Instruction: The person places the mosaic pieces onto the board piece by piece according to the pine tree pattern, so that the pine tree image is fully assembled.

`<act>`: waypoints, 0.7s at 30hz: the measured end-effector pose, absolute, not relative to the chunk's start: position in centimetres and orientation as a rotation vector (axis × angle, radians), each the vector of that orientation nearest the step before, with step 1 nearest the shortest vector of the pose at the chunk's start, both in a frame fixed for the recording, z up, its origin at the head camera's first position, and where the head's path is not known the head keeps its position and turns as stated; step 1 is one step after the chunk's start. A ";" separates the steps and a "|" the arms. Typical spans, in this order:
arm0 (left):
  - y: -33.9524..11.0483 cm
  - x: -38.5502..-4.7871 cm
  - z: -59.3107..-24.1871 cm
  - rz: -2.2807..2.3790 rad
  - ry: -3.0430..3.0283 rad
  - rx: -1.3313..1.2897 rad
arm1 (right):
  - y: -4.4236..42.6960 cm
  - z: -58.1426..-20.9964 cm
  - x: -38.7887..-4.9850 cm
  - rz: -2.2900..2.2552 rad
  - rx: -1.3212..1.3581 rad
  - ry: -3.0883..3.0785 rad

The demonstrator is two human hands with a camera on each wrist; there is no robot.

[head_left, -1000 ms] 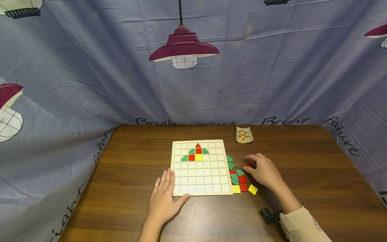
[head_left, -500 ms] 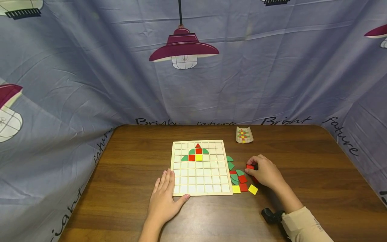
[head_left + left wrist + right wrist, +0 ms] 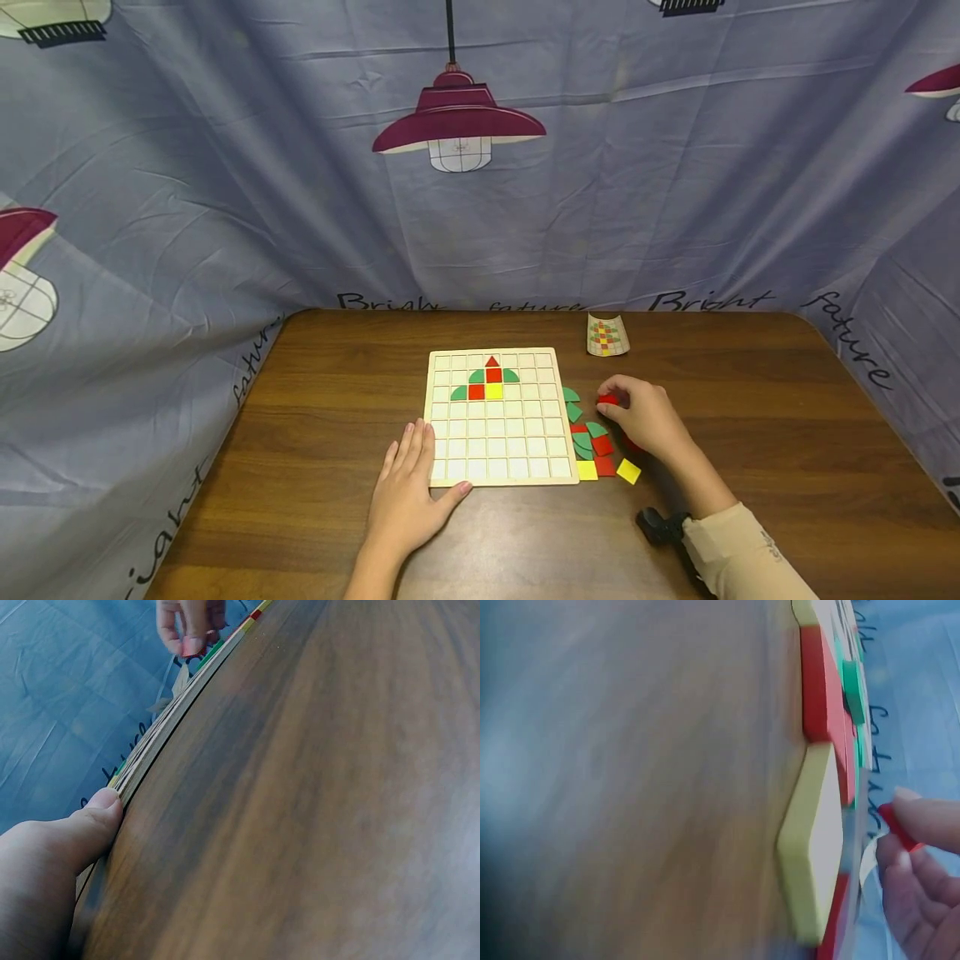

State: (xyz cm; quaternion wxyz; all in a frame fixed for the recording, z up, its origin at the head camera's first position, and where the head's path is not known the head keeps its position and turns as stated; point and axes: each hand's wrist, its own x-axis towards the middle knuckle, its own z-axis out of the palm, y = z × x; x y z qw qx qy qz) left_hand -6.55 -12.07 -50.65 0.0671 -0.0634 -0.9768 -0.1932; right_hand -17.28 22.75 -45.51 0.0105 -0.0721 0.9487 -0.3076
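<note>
A pale gridded board (image 3: 459, 446) lies on the table, with red, green and yellow pieces in its upper cells. My left hand (image 3: 408, 490) rests at the board's lower left corner, fingers straight along the left side and thumb at the near edge; the left wrist view shows that thumb (image 3: 97, 814) against the rim. To the right of the board, my right hand (image 3: 651, 417) pinches a red piece (image 3: 608, 400) between thumb and fingers. In the right wrist view the red piece (image 3: 898, 827) is held above the table; its full outline is hidden.
Loose green, red and yellow pieces (image 3: 602, 446) lie along the board's right side, some overlapping. A yellow square (image 3: 628, 471) sits nearer my right wrist. Behind them stands a curled pattern card (image 3: 607, 335). A printed curtain (image 3: 480, 242) hangs beyond the table's far edge.
My right hand has picked up the red piece from the table and moved slightly left and away from me with it. My left hand stays in place.
</note>
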 end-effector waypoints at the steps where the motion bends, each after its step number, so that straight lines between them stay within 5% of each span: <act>1: -12.1 -6.5 -50.7 -0.583 -2.946 -0.191 | 22.3 -45.4 -17.4 -0.985 -0.221 2.956; 21: -12.0 -6.6 -50.8 -0.575 -2.947 -0.186 | 12.6 -45.7 -19.0 -1.284 -0.255 2.778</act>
